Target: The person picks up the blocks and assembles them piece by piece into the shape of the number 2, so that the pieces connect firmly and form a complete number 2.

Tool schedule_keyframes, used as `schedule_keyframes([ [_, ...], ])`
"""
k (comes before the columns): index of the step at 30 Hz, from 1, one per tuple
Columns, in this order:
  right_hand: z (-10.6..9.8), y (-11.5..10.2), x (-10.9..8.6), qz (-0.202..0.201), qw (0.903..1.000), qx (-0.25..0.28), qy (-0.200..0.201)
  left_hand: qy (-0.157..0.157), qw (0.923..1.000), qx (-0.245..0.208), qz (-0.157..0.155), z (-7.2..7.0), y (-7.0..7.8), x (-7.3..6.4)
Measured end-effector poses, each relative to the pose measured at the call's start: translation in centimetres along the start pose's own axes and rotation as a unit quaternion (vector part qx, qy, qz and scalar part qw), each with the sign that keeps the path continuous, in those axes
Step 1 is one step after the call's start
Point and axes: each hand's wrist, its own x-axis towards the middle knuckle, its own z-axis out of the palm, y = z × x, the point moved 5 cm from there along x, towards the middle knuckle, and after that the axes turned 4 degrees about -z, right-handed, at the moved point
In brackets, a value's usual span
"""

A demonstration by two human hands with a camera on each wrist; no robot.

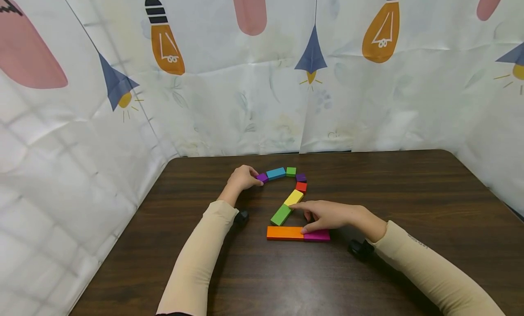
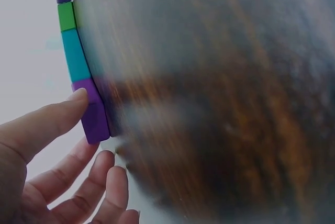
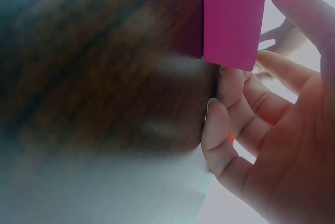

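Coloured wooden blocks lie on the table in the outline of a figure 2. With thumb and fingers my left hand (image 1: pixel 242 177) pinches the purple block (image 1: pixel 262 178) at the curve's left end, against the blue block (image 1: pixel 276 173). A small green block (image 1: pixel 291 172), dark purple block (image 1: pixel 300 177) and red block (image 1: pixel 300 187) continue the curve. My right hand (image 1: pixel 329 214) spans the lower part, index finger extended to where the yellow block (image 1: pixel 294 197) meets the long green block (image 1: pixel 280 215). Its thumb rests near the joint between the orange block (image 1: pixel 284 233) and magenta block (image 3: pixel 233 20).
The dark brown wooden table (image 1: pixel 409 188) stands against a pale cloth (image 1: pixel 262 107) printed with lamps and bulbs, which also hangs at the sides. A small black device sits under each wrist.
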Motion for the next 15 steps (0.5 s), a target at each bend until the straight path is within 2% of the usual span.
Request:
schedule_keyframes([
  [3, -0.7, -2.1, -0.5, -0.007, 1.0000, -0.003, -0.003, 0.002, 1.0000, -0.008, 0.004, 0.0, -0.1, 0.0],
  [5, -1.2, -3.3, -0.8, 0.006, 1.0000, 0.003, 0.000, 0.003, 0.9998, -0.015, 0.010, -0.1, -0.2, -0.1],
  [7, -1.5, -3.6, -0.9, 0.010, 0.9999, -0.002, 0.011, 0.004, 0.9995, -0.022, 0.020, -0.1, -0.3, -0.3],
  [11, -2.3, -4.0, -1.5, 0.022, 0.9978, -0.022, 0.059, 0.007, 0.9979, -0.029, 0.058, -0.5, -0.7, -0.7],
  [15, -3.5, -3.9, -2.7, 0.019, 0.9894, -0.054, 0.134, 0.012, 0.9948, -0.031, 0.096, -1.2, -1.2, -1.3],
])
